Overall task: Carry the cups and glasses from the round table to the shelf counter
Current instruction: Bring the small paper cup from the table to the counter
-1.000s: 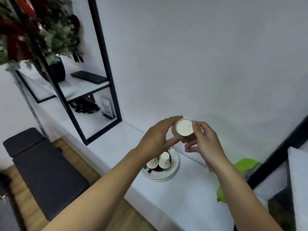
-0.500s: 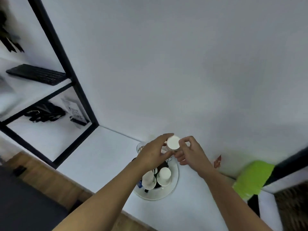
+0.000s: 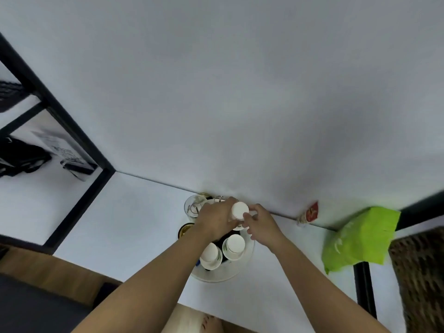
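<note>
Just below the frame's centre, both hands meet around a small white cup [image 3: 239, 211], smooth and glazed, turned bottom-up. The left hand [image 3: 217, 221] curls its fingers round the cup's side; the right hand [image 3: 260, 224] pinches it from the other side with thumb and fingertips. The cup sits directly over a round white tray [image 3: 245, 263] on the matte white bench [image 3: 134, 219]. Two more inverted white cups [image 3: 233, 246] stand side by side on the tray's near half. A clear glass [image 3: 193, 207] stands just left of the hands, by the wall.

Compared with half a second ago, the hands and cup are lower, closer to the tray.

At right lies a crinkled bright green bag [image 3: 360, 239], a small red packet [image 3: 310, 212] against the wall, and black shelf framing [image 3: 79, 145] at left.
</note>
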`<action>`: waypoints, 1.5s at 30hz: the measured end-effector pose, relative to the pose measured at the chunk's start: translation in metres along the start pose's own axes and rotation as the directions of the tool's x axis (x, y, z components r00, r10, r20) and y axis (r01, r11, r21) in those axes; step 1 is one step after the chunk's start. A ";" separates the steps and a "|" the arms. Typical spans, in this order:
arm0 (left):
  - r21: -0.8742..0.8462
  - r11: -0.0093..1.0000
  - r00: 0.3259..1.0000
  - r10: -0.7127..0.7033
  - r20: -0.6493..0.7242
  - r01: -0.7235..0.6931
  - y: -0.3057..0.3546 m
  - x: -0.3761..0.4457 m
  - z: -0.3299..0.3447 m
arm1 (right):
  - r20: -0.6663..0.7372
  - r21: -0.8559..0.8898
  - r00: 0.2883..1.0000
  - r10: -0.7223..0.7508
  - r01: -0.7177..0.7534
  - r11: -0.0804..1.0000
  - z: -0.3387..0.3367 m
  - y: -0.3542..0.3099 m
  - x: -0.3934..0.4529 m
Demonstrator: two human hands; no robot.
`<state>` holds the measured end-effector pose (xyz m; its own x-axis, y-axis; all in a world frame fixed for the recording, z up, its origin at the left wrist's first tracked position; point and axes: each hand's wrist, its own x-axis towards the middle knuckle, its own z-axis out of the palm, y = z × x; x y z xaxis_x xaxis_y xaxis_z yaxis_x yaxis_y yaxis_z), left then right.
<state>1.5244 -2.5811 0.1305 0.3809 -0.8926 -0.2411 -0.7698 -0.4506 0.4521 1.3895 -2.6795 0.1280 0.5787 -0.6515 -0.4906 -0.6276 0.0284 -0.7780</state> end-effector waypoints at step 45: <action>-0.102 0.977 0.780 0.087 -0.620 -0.189 0.107 -0.082 -0.173 | -0.079 -0.171 0.701 -0.709 0.691 0.702 -0.085 -0.146 -0.085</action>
<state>1.4990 -2.5581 0.3469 0.5480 -0.7434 0.3835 -0.7717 -0.2724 0.5746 1.3879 -2.6927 0.3162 0.8094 -0.5366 0.2387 -0.1298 -0.5599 -0.8184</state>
